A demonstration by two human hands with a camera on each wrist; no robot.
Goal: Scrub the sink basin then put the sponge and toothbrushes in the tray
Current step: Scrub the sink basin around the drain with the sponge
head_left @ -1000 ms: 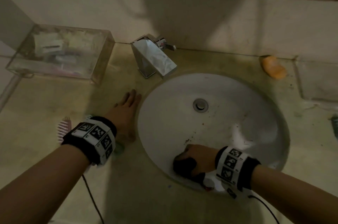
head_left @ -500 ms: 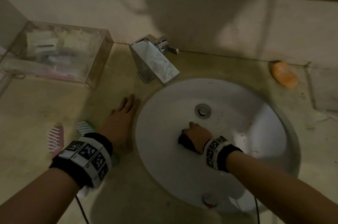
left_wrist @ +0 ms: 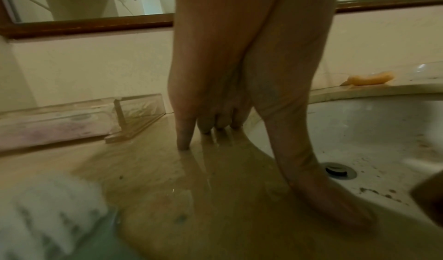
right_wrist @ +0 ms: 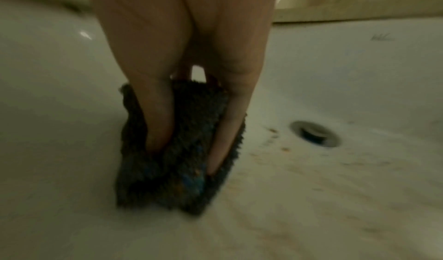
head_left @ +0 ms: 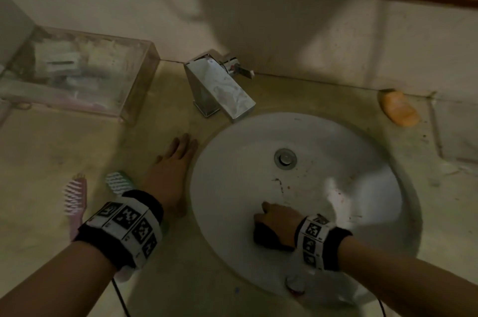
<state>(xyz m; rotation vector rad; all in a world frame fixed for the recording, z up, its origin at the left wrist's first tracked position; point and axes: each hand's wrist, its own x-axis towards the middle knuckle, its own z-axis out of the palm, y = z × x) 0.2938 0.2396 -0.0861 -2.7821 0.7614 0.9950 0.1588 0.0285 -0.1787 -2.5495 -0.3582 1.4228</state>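
In the head view my right hand [head_left: 278,221] grips a dark sponge [head_left: 266,237] and presses it on the near left part of the white sink basin [head_left: 349,151], below the drain [head_left: 285,158]. The right wrist view shows thumb and fingers pinching the sponge [right_wrist: 182,150] against the speckled basin [right_wrist: 335,74]. My left hand [head_left: 173,171] lies flat on the counter just left of the basin, fingers straight. A pink toothbrush [head_left: 75,197] and a green toothbrush [head_left: 119,182] lie on the counter left of that wrist. The clear tray [head_left: 139,94] stands at the back left.
A chrome faucet [head_left: 219,88] stands behind the basin. An orange soap bar [head_left: 398,109] lies at the back right by the wall. A small round object [head_left: 294,284] sits on the basin's near rim. The tray [left_wrist: 72,120] holds several items.
My right hand slid the sponge from the near rim up toward the drain, then back down to the near left of the basin. The left hand has stayed flat on the counter.
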